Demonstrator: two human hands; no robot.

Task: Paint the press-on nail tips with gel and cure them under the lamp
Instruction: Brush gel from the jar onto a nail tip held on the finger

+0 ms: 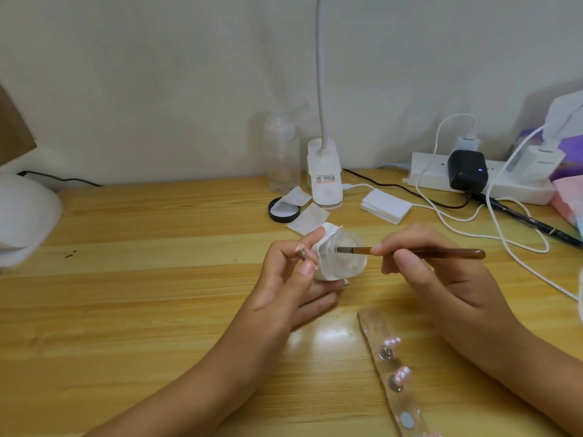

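My left hand [291, 279] holds a small clear gel jar [342, 258] wrapped in white paper, tilted with its mouth toward the right. My right hand [422, 263] pinches a brown-handled brush [419, 252], and the brush tip sits inside the jar's mouth. A clear holder strip [394, 376] lies on the wooden desk [142, 310] at the lower right, carrying pink nail tips [391, 342] on small stands. The white curing lamp [22, 216] stands blurred at the far left edge.
Behind the hands lie a black jar lid [282, 211], white wipes [307, 219], a stack of pads [386, 206], a clear bottle [280, 152] and a white clip lamp [325, 171]. A power strip [473, 176], white cables and a dark pen [530, 220] fill the right.
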